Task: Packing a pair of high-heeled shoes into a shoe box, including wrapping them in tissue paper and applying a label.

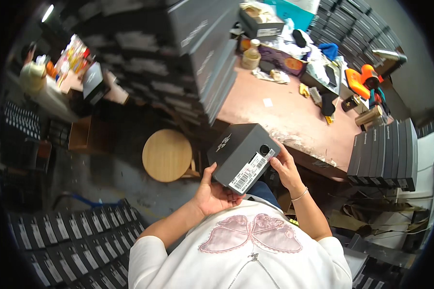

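Clasping a dark box (226, 153) at opposite sides by the worktop (248, 103)'s near edge, the left hand (216, 196) and right hand (287, 168) apparently angle its label (250, 174) upward for reading.

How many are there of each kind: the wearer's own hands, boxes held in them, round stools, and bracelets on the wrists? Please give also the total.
Hands: 2 (left hand, right hand)
Held box: 1
Round stool: 1
Bracelet: 1
Total: 5
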`<action>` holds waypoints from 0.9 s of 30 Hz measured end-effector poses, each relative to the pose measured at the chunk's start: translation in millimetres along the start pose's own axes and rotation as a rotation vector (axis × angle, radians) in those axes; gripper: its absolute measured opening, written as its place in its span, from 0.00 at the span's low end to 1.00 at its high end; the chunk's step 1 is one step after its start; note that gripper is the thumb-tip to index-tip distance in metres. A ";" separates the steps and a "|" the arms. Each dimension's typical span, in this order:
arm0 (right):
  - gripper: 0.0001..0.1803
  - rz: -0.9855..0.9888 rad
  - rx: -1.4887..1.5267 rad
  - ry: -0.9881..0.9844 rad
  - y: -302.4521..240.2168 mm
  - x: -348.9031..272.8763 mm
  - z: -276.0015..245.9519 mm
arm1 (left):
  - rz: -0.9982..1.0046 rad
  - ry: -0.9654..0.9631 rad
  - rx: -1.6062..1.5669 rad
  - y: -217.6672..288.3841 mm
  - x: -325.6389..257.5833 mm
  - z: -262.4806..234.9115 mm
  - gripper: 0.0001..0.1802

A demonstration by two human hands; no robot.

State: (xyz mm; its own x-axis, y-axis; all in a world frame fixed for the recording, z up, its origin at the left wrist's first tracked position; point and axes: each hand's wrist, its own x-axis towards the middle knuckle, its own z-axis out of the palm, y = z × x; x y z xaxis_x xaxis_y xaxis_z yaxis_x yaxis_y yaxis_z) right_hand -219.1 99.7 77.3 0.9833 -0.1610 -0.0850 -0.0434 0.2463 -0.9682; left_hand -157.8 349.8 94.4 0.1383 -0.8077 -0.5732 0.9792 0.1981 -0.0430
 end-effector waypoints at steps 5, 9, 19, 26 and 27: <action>0.38 -0.147 -0.071 0.064 -32.0 17.3 -94.7 | -0.057 0.019 0.126 7.7 71.8 75.8 0.47; 0.36 -0.312 -0.449 0.154 -78.9 40.5 -151.9 | -0.034 0.123 0.377 13.9 137.3 133.9 0.49; 0.31 -0.213 -0.696 0.426 -84.4 130.2 -262.0 | 0.794 0.301 1.303 99.9 286.5 190.9 0.35; 0.30 -0.054 -0.278 0.498 -63.6 214.9 -400.7 | 0.774 0.129 1.413 120.5 313.4 214.7 0.27; 0.32 0.048 -0.096 0.583 -66.1 237.6 -425.4 | 0.723 0.058 1.474 132.2 309.2 221.4 0.29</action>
State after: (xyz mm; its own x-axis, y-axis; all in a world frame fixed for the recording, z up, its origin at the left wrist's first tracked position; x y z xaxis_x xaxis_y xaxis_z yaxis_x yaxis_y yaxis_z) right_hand -57.9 -361.5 21.1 0.7218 -0.6568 -0.2181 -0.1282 0.1827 -0.9748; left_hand 47.2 3.4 92.7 0.6296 -0.7610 -0.1563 0.0101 -0.1931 0.9811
